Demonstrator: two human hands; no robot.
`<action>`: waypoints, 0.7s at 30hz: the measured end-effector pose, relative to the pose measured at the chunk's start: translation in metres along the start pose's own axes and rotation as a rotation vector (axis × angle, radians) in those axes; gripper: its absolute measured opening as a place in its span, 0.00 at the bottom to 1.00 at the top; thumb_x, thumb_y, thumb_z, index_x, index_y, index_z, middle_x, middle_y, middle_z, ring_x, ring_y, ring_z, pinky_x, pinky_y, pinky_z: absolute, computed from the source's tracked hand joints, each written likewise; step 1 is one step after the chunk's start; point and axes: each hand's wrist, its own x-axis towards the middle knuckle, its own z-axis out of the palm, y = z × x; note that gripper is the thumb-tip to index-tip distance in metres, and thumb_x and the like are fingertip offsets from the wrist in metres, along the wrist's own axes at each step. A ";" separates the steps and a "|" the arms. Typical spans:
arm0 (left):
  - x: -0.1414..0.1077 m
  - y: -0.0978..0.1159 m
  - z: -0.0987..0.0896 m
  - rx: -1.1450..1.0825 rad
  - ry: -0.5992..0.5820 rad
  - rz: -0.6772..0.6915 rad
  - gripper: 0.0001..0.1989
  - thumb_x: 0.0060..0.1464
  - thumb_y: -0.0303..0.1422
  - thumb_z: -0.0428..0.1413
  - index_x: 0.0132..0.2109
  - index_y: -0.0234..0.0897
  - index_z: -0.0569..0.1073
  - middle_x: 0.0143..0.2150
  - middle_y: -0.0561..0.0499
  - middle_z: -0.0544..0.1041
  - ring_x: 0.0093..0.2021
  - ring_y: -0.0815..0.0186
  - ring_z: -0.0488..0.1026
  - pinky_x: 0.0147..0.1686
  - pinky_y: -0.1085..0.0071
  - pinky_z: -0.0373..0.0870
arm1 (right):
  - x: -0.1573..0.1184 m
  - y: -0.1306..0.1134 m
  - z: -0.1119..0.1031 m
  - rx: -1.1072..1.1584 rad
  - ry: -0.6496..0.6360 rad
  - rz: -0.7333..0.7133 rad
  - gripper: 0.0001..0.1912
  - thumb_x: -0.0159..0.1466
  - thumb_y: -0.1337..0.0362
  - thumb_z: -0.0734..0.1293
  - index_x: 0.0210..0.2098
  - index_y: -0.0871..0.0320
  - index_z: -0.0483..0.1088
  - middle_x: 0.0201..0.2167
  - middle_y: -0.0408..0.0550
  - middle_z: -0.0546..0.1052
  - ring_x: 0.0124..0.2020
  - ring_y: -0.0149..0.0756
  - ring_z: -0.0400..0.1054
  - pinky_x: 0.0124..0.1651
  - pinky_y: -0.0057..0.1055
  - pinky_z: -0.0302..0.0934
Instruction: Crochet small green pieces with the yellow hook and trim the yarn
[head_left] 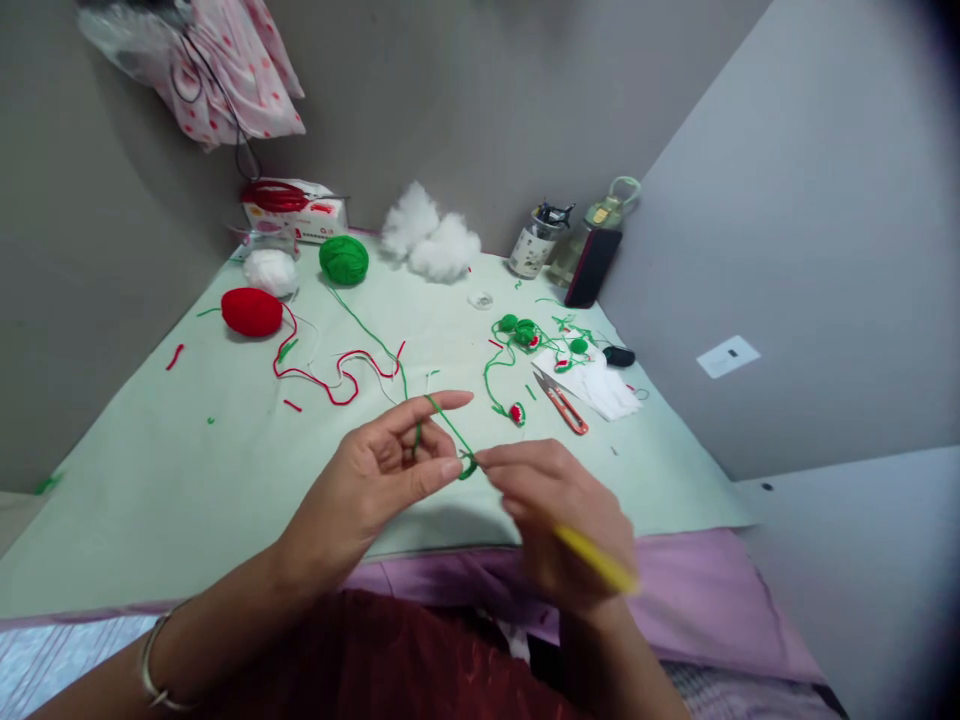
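Note:
Between thumb and fingers, my left hand point(382, 460) pinches a small green crochet piece point(467, 467). Green yarn point(448, 424) runs over its raised index finger and down to that piece. My right hand point(562, 500) is closed around a crochet hook with a yellow handle point(596, 560), slightly blurred; the hook's tip meets the green piece, partly hidden by fingers. From the left hand the strand leads back to a green yarn ball point(343, 260) on the table.
Left lie a red yarn ball point(252, 312) and a white yarn ball point(271, 271). White stuffing point(431, 235) is at the back. Right are thread snips point(561, 402), small green crocheted pieces point(525, 331), white tissue point(592, 380), a phone point(594, 268) and a bottle point(574, 250).

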 end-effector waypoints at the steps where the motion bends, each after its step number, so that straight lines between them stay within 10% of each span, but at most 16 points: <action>1: 0.000 0.000 0.000 -0.026 -0.001 -0.018 0.23 0.54 0.32 0.68 0.57 0.46 0.79 0.33 0.55 0.73 0.34 0.71 0.67 0.39 0.76 0.65 | -0.001 -0.002 0.002 -0.143 -0.031 -0.073 0.15 0.68 0.72 0.67 0.52 0.52 0.75 0.43 0.48 0.83 0.44 0.38 0.78 0.42 0.36 0.76; 4: 0.002 -0.001 -0.002 -0.160 -0.053 -0.133 0.25 0.53 0.35 0.69 0.58 0.42 0.78 0.32 0.55 0.71 0.30 0.73 0.64 0.33 0.76 0.62 | -0.003 -0.003 0.009 -0.328 0.000 -0.156 0.21 0.65 0.77 0.69 0.54 0.50 0.76 0.45 0.48 0.82 0.46 0.37 0.77 0.45 0.35 0.76; 12: 0.004 -0.005 -0.007 -0.018 0.064 -0.036 0.20 0.54 0.32 0.68 0.55 0.44 0.81 0.33 0.55 0.72 0.34 0.70 0.65 0.37 0.74 0.63 | 0.003 0.013 0.025 0.551 0.257 0.362 0.11 0.72 0.66 0.63 0.41 0.53 0.77 0.32 0.45 0.78 0.29 0.32 0.71 0.32 0.34 0.70; 18: 0.001 -0.010 0.000 -0.065 0.081 -0.049 0.25 0.54 0.34 0.68 0.59 0.46 0.78 0.35 0.54 0.76 0.36 0.69 0.69 0.40 0.72 0.65 | -0.010 0.007 0.038 -0.086 0.208 0.064 0.19 0.67 0.72 0.69 0.52 0.45 0.78 0.44 0.48 0.79 0.43 0.38 0.75 0.42 0.37 0.73; 21: 0.004 -0.008 -0.001 -0.199 0.012 -0.179 0.24 0.54 0.34 0.68 0.58 0.42 0.79 0.34 0.54 0.76 0.35 0.70 0.69 0.44 0.72 0.66 | -0.011 0.009 0.036 -0.016 0.229 0.071 0.19 0.67 0.73 0.68 0.53 0.46 0.77 0.43 0.48 0.80 0.43 0.38 0.75 0.42 0.37 0.73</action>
